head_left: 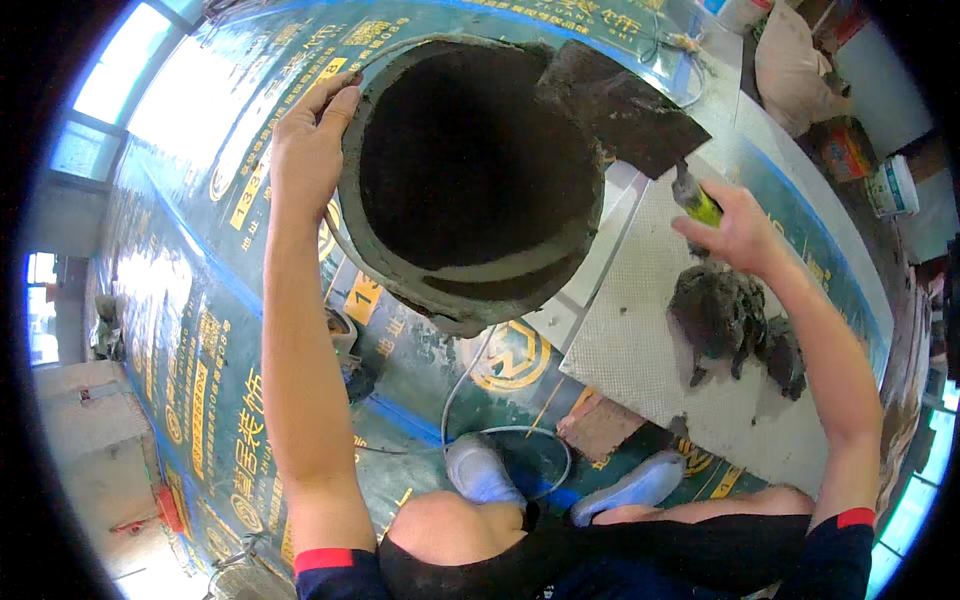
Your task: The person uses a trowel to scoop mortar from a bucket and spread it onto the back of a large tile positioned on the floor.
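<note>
We are tipping a mortar-smeared bucket (470, 180) toward ourselves, its dark mouth facing up at us, held above the floor sheeting (200, 330) and just left of the pale tile (650, 330). Our left hand (312, 140) is gripping the bucket's rim on its left side, fingers curled over the edge. Our right hand (735, 230) is clenched around the green handle of a trowel (625, 110), whose broad dark blade is resting at the bucket's upper right rim.

We are judging the bucket to be stiff but awkward: crusted walls and a coating of wet mortar are likely adding weight, and the rim is probably slick and gritty, so a grip hooked over the edge, as the left hand has it, seems the surest hold. The trowel is rigid and light; its handle is the only clean place to take it.

A lump of grey mortar (735, 325) is lying on the tile below the right hand. It looks soft, heavy and sticky, better scooped than pinched.
</note>
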### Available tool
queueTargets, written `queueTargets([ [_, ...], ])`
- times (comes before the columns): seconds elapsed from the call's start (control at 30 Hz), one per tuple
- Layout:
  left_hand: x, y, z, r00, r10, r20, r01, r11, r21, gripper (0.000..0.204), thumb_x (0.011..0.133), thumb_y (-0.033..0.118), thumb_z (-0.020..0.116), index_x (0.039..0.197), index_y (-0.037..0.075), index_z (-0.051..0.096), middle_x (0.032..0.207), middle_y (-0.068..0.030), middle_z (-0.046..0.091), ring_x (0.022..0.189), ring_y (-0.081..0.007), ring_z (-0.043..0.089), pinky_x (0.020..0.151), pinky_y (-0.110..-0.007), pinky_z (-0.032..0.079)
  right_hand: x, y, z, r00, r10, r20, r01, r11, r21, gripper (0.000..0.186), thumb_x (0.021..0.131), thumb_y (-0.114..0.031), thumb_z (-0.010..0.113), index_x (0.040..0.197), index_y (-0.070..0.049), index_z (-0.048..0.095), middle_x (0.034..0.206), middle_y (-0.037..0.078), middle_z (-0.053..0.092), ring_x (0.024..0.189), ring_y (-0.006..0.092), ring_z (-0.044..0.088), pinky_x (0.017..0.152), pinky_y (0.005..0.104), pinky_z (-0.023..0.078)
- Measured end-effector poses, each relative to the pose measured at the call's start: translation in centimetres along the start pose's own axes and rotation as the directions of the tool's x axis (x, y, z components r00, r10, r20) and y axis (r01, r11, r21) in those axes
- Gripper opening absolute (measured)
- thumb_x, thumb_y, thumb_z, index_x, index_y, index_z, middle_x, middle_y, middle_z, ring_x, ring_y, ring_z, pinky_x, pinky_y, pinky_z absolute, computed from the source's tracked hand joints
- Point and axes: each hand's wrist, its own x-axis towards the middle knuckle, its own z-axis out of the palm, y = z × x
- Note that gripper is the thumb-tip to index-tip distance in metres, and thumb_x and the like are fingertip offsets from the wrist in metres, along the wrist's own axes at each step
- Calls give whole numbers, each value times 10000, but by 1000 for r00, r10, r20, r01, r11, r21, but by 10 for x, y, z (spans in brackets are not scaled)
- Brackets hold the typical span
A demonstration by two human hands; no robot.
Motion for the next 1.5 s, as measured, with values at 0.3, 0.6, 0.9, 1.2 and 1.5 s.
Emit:
queueTargets([
  [0.3,39,-15,-7,988,20,152,-19,1000,-6,347,954,334,618,1205,112,708,1033,-88,734,931,-188,672,864,-310,498,72,46,5,981,148,123,-154,987,35,300,777,-230,663,937,13,589,760,127,620,639,208,591,603,363,478],
  [0.6,43,-23,6,995,29,96,-32,999,20,354,931,359,661,1197,135,724,1030,-64,734,909,-150,668,848,-294,500,-42,5,78,735,370,568,-634,671,384,214,809,-186,718,924,-73,578,739,3,567,600,114,548,526,280,448],
  [0.9,45,-15,18,994,47,101,-51,998,36,357,932,366,650,1194,134,722,1016,-68,737,912,-166,671,843,-302,501,-84,-62,131,676,27,736,-690,376,619,182,846,-158,718,891,-64,569,660,16,545,518,116,510,440,292,392],
  [1.2,21,-19,-2,997,34,-76,-25,994,107,375,916,337,612,1189,95,698,1058,-164,720,984,-308,674,888,-375,497,-65,-53,63,858,89,505,-513,156,844,173,833,-150,655,893,-44,532,613,32,511,479,119,475,453,275,361],
  [1.5,36,-28,13,991,84,-108,-76,994,80,313,906,314,617,1114,108,729,1011,-181,722,953,-353,682,854,-408,518,-7,-6,163,996,-83,-29,72,963,-260,351,887,-201,624,1142,-15,469,1015,214,596,857,438,637,703,503,536],
])
